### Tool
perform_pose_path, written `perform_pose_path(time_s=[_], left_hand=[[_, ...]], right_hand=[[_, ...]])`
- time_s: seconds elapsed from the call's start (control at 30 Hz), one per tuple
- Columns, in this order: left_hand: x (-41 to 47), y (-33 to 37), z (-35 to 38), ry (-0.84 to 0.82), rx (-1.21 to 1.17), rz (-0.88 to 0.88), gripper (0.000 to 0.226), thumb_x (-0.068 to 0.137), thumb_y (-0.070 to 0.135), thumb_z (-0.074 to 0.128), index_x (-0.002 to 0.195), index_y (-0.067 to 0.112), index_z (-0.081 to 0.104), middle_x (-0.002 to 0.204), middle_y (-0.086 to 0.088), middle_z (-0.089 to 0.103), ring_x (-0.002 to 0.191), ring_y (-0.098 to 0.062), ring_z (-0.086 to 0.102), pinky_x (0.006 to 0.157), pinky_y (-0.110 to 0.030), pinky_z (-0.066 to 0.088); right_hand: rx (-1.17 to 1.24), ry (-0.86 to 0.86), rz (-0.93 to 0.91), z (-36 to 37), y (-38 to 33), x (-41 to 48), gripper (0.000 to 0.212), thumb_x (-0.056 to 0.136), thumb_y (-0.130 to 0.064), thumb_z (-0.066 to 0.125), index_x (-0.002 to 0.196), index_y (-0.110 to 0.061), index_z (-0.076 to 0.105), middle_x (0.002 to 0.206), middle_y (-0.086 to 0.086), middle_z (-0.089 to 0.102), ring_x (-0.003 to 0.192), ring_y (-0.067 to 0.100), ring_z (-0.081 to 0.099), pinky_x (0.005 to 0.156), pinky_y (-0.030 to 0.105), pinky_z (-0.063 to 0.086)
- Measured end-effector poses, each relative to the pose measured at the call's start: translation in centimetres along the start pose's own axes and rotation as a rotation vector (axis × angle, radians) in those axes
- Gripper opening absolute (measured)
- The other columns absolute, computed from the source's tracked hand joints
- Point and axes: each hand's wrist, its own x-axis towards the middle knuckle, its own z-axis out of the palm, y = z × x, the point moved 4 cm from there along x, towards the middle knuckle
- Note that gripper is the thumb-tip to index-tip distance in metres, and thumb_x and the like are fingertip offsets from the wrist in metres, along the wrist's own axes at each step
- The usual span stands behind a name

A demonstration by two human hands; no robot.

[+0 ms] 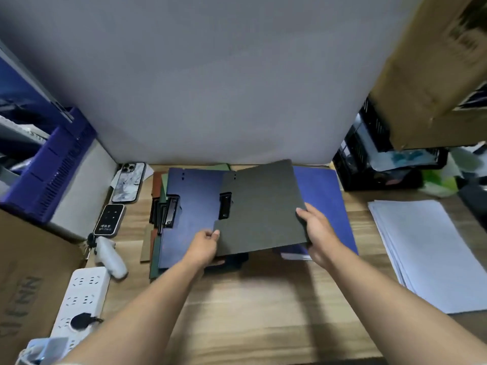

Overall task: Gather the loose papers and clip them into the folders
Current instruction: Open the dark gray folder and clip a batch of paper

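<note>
A dark grey folder [263, 206] with a black clip [225, 205] is held tilted above the desk. My left hand [204, 247] pinches its near left corner. My right hand [317, 231] grips its right edge, thumb on top. Beneath it lies a dark blue folder [195, 214] on a stack of green and brown folders [158, 191], with black clips [166, 212] at the left edge. A lighter blue folder [326, 204] lies open to the right. A stack of loose white papers [427, 248] rests at the desk's right side.
Two phones [129, 181] [109, 219], a white handheld device [109, 258] and a power strip [79, 301] lie at the left. Cardboard boxes [26, 280] [432, 64] and a purple crate [52, 169] flank the wooden desk [250, 306]. A black crate [369, 159] stands at the back right.
</note>
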Motion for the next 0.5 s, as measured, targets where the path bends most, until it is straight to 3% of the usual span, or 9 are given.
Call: perform_pose_path(time_s=[0.07, 0.13, 0.23, 0.3, 0.37, 0.47, 0.5], left_hand=[[0.3, -0.1, 2.9, -0.08, 0.165, 0.031, 0.027, 0.101, 0.032, 0.06, 0.113, 0.007, 0.061, 0.12, -0.018, 0.065, 0.119, -0.044, 0.062, 0.09, -0.053, 0.06], [-1.2, 2.4, 5.3, -0.091, 0.291, 0.118, 0.052, 0.094, 0.038, 0.07, 0.136, 0.01, 0.057, 0.137, -0.015, 0.059, 0.126, -0.036, 0.06, 0.104, -0.043, 0.052], [-5.2, 8.0, 8.4, -0.212, 0.144, 0.245, 0.069, 0.093, 0.047, 0.07, 0.152, 0.023, 0.043, 0.14, -0.003, 0.051, 0.113, -0.016, 0.061, 0.082, -0.028, 0.052], [-7.5, 11.3, 10.4, -0.395, 0.004, 0.266, 0.079, 0.087, 0.059, 0.071, 0.155, 0.036, 0.036, 0.143, 0.007, 0.05, 0.118, -0.008, 0.057, 0.089, -0.032, 0.054], [-8.7, 12.9, 11.9, -0.481, -0.052, 0.265, 0.086, 0.082, 0.063, 0.075, 0.154, 0.048, 0.031, 0.144, 0.013, 0.054, 0.121, -0.008, 0.061, 0.095, -0.042, 0.057], [-8.6, 13.2, 12.4, -0.447, -0.056, 0.285, 0.081, 0.089, 0.046, 0.076, 0.155, 0.048, 0.03, 0.133, 0.007, 0.064, 0.1, -0.014, 0.071, 0.077, -0.035, 0.057], [-8.3, 12.9, 12.3, -0.443, -0.062, 0.264, 0.082, 0.087, 0.048, 0.077, 0.155, 0.047, 0.031, 0.136, 0.003, 0.062, 0.105, -0.017, 0.07, 0.081, -0.036, 0.058]], right_hand=[[-0.052, 0.003, -0.135, -2.3, -2.3, -0.5, 0.028, 0.103, -0.012, 0.049, 0.118, -0.02, 0.07, 0.116, 0.008, 0.075, 0.091, 0.023, 0.071, 0.064, 0.029, 0.056], [-0.19, 0.018, -0.241, -3.8, -3.8, -1.2, 0.03, 0.101, -0.009, 0.049, 0.116, -0.024, 0.071, 0.115, 0.002, 0.076, 0.096, 0.02, 0.072, 0.073, 0.031, 0.055], [-0.426, 0.004, -0.386, -4.5, -4.5, -2.7, 0.035, 0.096, -0.01, 0.057, 0.122, -0.031, 0.069, 0.111, -0.009, 0.075, 0.104, 0.012, 0.07, 0.09, 0.032, 0.056], [-0.541, -0.036, -0.434, -3.9, -4.0, -3.9, 0.039, 0.093, -0.017, 0.065, 0.128, -0.034, 0.064, 0.114, -0.014, 0.071, 0.107, 0.007, 0.066, 0.094, 0.035, 0.056], [-0.526, -0.132, -0.399, -3.0, -3.4, -4.7, 0.043, 0.092, -0.028, 0.069, 0.133, -0.038, 0.06, 0.12, -0.016, 0.065, 0.107, 0.008, 0.067, 0.088, 0.044, 0.06], [-0.392, -0.251, -0.292, -2.6, -2.7, -5.0, 0.046, 0.092, -0.037, 0.071, 0.135, -0.043, 0.056, 0.131, -0.014, 0.058, 0.107, 0.007, 0.07, 0.082, 0.043, 0.064], [-0.35, -0.28, -0.27, -2.7, -2.6, -5.0, 0.049, 0.091, -0.041, 0.072, 0.137, -0.045, 0.054, 0.134, -0.012, 0.057, 0.11, 0.006, 0.069, 0.085, 0.043, 0.063]])
